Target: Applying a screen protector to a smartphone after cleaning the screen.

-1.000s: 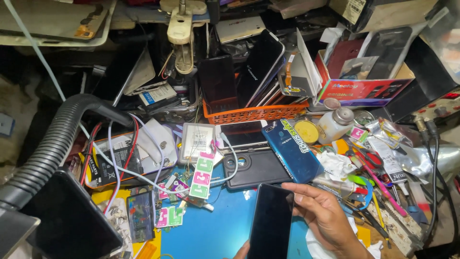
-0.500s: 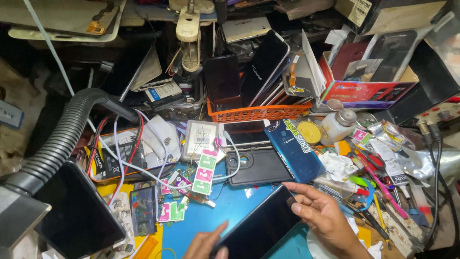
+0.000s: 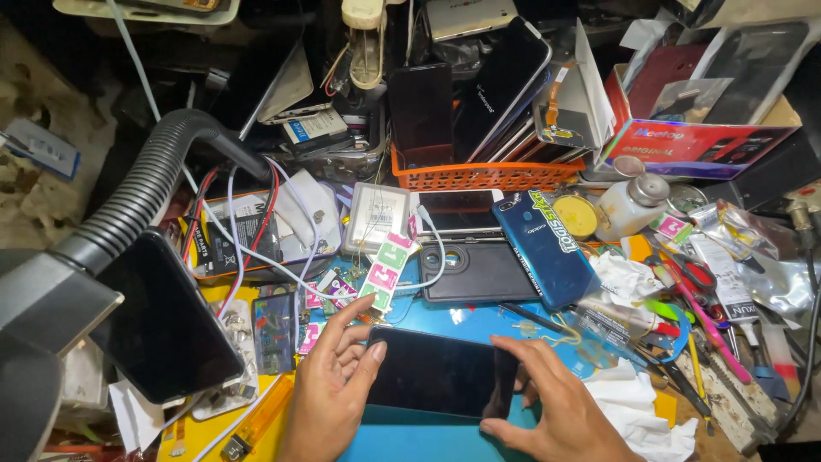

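Phone: I hold a flat black phone (image 3: pixel 442 374) screen-up, lying sideways just above the blue mat (image 3: pixel 445 436) at the near edge of my bench; its glass is smooth, dark and unlit, with rounded corners.
My left hand: my left hand (image 3: pixel 332 395) grips the phone's left end, thumb on the glass, fingers spread behind the edge.
My right hand: my right hand (image 3: pixel 547 404) pinches the right end, thumb at the lower corner, fingertips (image 3: pixel 505 345) curled over the top edge.
Hidden: my palms cover both short ends of the phone, so I cannot tell what is on them; its back is out of sight.
Behind it: a black phone case (image 3: pixel 479 272) with a round camera hole lies flat, and touching its right side a glossy blue phone back (image 3: pixel 543 246) sits tilted.
Basket: an orange plastic mesh basket (image 3: pixel 487 175) stands packed with upright dark phones.
Hose: a ribbed grey hose (image 3: pixel 145 192) curves in from the left, its lower end cut off by the picture's edge.
Dark panel: a glossy black screen panel (image 3: pixel 162 321) leans under the hose.
Clutter: white cables, crumpled tissue (image 3: pixel 637 411) and bright tools (image 3: pixel 697 304) lie tangled on the right, too jumbled to sort out.
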